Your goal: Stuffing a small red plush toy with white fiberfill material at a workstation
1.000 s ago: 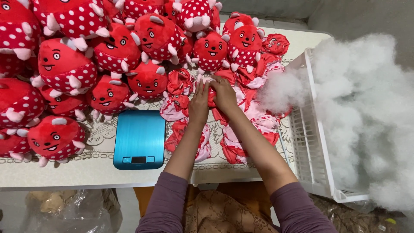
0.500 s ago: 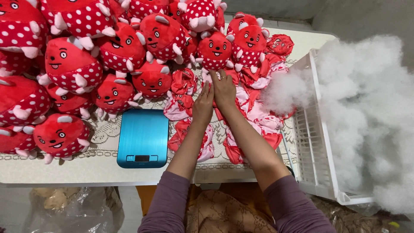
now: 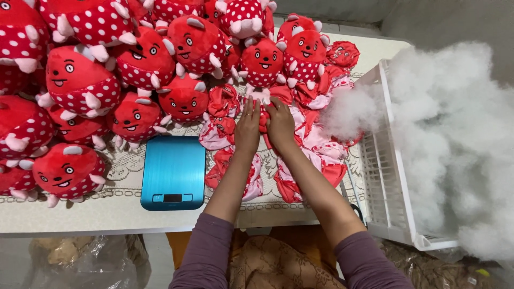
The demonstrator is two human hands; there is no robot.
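On the pale lace-patterned tabletop, seen from our head camera, we've got both hands down together on the heap of flat, unstuffed red-and-pink fabric toy skins lying between the blue rectangular kitchen scale and the white slatted plastic crate. Our left hand and right hand sit side by side, almost touching, fingers curled down and pinching one red skin at the top of the heap. Looks to us like we're at the picking-one-up stage, so the next bit probably calls for lifting it free of its neighbours and finding its opening. Loose white fluffy stuffing spills out of the crate, just to the right of the heap. Finished plump red polka-dot plush toys crowd the left and back of the table.
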